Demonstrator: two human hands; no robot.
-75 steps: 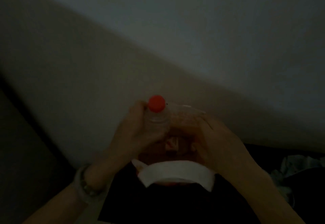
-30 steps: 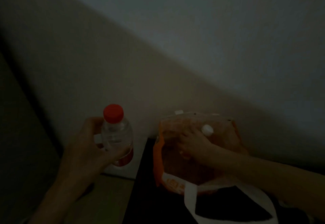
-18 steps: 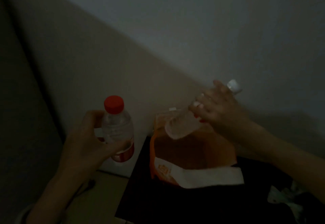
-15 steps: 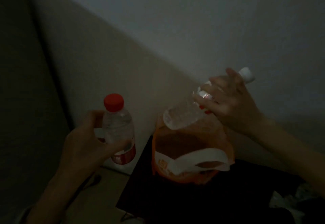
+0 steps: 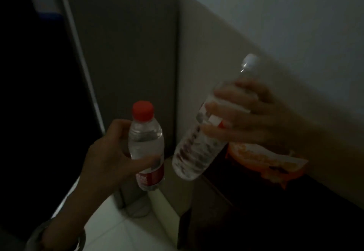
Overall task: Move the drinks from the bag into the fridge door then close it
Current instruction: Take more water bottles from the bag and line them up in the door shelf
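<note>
The room is dim. My left hand point(image 5: 106, 156) grips a clear water bottle with a red cap point(image 5: 146, 144), held upright near the middle of the view. My right hand point(image 5: 250, 118) grips a second clear bottle with a white cap point(image 5: 199, 148), tilted with its cap up to the right. The orange bag point(image 5: 262, 162) with white handles lies slumped on a dark table below my right wrist. A tall dark fridge point(image 5: 128, 63) stands behind the red-capped bottle; its front face is dark on the left.
The dark table point(image 5: 275, 211) fills the lower right against a pale wall point(image 5: 275, 24). Light floor tiles point(image 5: 122, 231) show between the fridge and the table. A pale strip point(image 5: 78, 53) runs down the fridge's left edge.
My right hand lifted the white-capped bottle out of the bag and carried it left. The view swung left, bringing the fridge into sight. The bag has slumped on the table.
</note>
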